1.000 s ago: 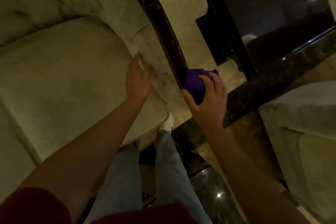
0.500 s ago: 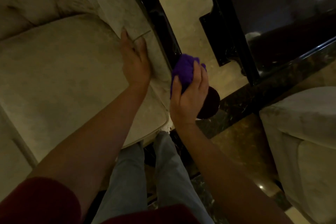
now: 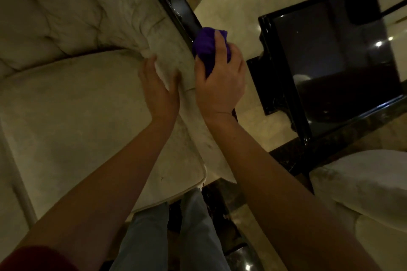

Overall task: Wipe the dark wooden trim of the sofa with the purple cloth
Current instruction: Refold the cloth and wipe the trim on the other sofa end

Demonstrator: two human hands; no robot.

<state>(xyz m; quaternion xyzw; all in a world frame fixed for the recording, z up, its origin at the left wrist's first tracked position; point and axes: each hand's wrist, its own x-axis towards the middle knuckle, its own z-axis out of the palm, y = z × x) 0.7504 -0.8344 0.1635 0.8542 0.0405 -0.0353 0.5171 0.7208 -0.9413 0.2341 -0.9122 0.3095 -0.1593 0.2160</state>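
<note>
The dark glossy wooden trim [image 3: 176, 9] runs along the outer edge of the cream sofa arm [image 3: 163, 50], from the top middle down toward the centre. My right hand [image 3: 220, 81] grips the bunched purple cloth [image 3: 206, 48] and holds it against the trim; the trim below the cloth is hidden by the hand. My left hand [image 3: 158, 92] rests flat with straight fingers on the inner side of the padded arm, just left of my right hand.
The cream seat cushion [image 3: 77, 116] fills the left. A glossy black side table [image 3: 330, 61] stands to the right across a strip of pale floor. Another cream seat [image 3: 370, 193] sits at the lower right. My legs in jeans [image 3: 171, 233] stand below.
My right hand has slid the purple cloth farther up along the trim, away from its lower end. My left hand has moved up the sofa arm alongside it.
</note>
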